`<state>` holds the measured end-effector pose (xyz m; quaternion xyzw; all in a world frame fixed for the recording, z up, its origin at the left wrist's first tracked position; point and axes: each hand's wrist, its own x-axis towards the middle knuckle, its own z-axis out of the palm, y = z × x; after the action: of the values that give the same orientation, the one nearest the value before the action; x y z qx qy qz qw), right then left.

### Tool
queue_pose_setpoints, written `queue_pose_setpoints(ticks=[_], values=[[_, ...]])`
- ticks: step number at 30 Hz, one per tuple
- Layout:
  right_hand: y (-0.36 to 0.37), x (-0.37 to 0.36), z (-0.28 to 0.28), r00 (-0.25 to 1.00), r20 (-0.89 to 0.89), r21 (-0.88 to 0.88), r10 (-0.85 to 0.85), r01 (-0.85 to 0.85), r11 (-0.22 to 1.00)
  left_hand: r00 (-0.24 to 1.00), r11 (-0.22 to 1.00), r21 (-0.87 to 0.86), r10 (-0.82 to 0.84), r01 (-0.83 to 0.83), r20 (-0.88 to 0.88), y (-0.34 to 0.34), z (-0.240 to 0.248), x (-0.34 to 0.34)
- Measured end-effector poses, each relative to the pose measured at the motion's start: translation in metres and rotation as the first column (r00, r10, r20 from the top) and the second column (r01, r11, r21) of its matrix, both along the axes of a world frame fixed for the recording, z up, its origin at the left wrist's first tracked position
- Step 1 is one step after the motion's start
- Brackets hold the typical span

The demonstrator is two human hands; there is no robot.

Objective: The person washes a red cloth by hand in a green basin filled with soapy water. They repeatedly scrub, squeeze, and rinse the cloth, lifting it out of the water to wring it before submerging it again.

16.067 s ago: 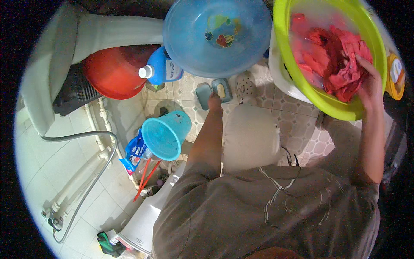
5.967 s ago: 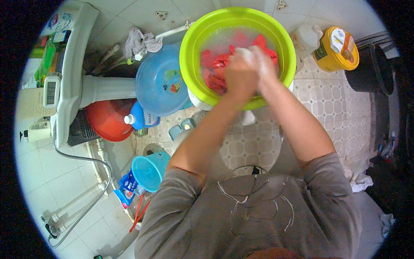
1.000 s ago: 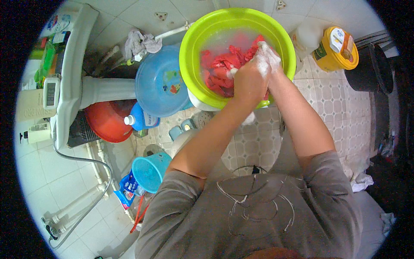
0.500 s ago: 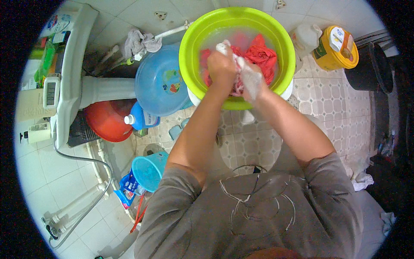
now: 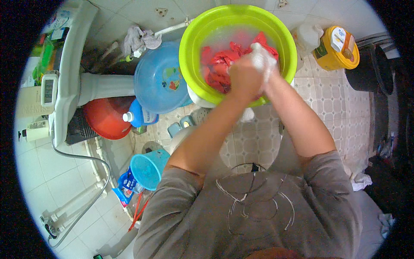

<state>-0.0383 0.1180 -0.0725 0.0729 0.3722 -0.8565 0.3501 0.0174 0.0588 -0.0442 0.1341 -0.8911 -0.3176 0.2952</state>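
Note:
A lime-green basin (image 5: 188, 47) holds cloudy, soapy water and a bunched red cloth (image 5: 219, 71). My left hand (image 5: 246, 77) is closed and presses against my right hand (image 5: 268, 64) over the basin's near right side. White suds coat the right hand and partly hide its fingers. Both hands grip part of the red cloth, though most of the gripped portion is hidden between them. The rest of the cloth lies in the water to the left and beyond the hands.
Left of the basin stand a clear blue basin (image 5: 148, 77), a red basin (image 5: 103, 123), a blue bottle (image 5: 137, 114) and a white pedestal sink (image 5: 71, 64). A turquoise bucket (image 5: 148, 170) is nearer me. At right are a yellow bucket (image 5: 326, 56) and a black bin (image 5: 366, 71).
My hands have moved right and pressed together, from the middle of the basin to its right side. More of the red cloth now shows at the left.

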Motion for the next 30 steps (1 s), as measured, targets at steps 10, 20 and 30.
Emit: queue_pose_setpoints(ticks=[10, 20, 30], values=[[0.003, 0.003, -0.004, 0.996, 0.072, -0.070, 0.057, -0.052, 0.996, 0.988, 0.986, -0.110, -0.137, 0.129, -0.068, 0.004, 0.006, -0.002], [0.003, -0.002, 0.007, 0.994, 0.105, -0.020, 0.005, -0.003, 1.000, 0.964, 0.978, -0.074, -0.204, 0.194, -0.168, 0.008, 0.017, -0.003], [-0.009, 0.010, 0.014, 0.974, 0.185, -0.022, -0.134, 0.140, 0.990, 0.987, 0.987, 0.028, -0.157, 0.156, 0.032, 0.006, 0.009, 0.000]])
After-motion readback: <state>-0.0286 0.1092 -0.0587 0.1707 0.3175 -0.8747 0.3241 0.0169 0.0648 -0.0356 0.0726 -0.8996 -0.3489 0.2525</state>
